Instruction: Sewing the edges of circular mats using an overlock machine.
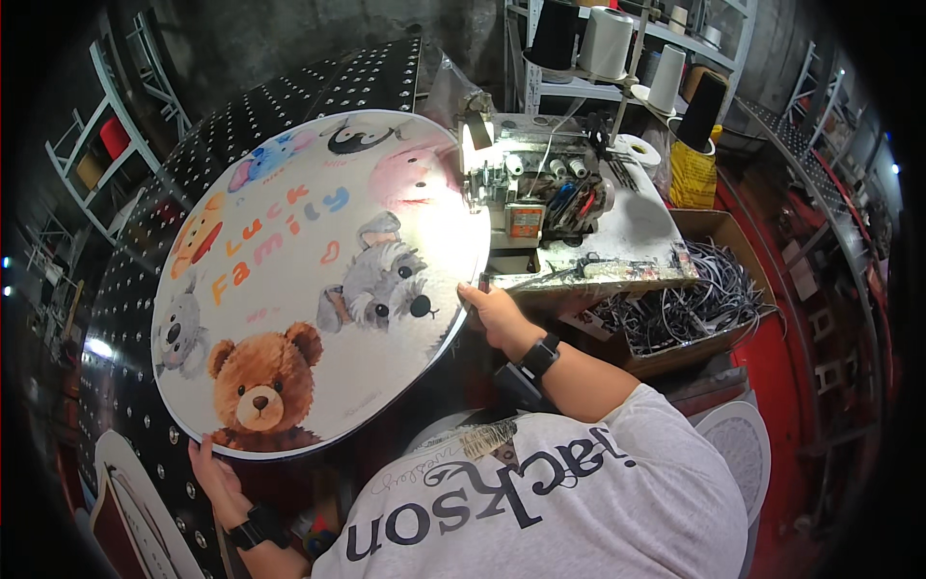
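Touching the right rim of the round printed mat, the right hand has one digit laid on its top face; the other fingers are partly hidden, so a clamp on the edge cannot be told. Left hand: fingertips at the mat's lower-left rim, under the brown bear print; cannot tell whether they pinch it. Mat position: over the black studded table, its upper-right edge at the lit head of the sewing machine. Thread cones, black and white, stand behind the machine. Cardboard box of dark and pale strips: just beside the machine, to the right.
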`<state>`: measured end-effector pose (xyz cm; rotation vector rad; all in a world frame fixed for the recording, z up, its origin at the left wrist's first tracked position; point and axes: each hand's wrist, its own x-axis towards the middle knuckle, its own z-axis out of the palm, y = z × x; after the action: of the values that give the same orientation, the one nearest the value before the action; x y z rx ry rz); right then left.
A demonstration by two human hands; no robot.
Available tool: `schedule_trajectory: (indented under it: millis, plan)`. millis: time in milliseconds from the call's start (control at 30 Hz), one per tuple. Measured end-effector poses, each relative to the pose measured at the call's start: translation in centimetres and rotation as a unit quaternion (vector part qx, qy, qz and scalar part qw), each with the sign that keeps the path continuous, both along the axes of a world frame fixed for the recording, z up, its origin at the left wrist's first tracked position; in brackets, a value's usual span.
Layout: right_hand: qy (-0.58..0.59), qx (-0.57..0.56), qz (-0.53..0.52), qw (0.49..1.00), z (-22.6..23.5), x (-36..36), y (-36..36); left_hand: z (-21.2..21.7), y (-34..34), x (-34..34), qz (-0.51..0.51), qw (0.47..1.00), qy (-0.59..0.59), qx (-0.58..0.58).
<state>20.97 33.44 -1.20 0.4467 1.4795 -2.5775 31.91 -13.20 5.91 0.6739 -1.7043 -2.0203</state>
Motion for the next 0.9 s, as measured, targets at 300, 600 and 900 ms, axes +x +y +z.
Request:
schedule_trajectory:
  millis: [300, 600, 900]
  plan:
    - [-0.040, 0.028, 0.018, 0.999, 1.3, 1.1, -0.1, -1.9, 3.1, 1.8, -0.063, 0.990, -0.019, 0.122]
    - [-0.044, 0.046, 0.022, 0.998, 2.1, 1.1, -0.3, -2.1, 6.9, 3.0, -0.101, 0.983, -0.043, 0.148]
    - [-0.011, 0.077, -0.049, 0.996, 2.0, 0.7, 0.6, -3.6, 5.6, 2.2, -0.260, 0.944, -0.083, 0.186]
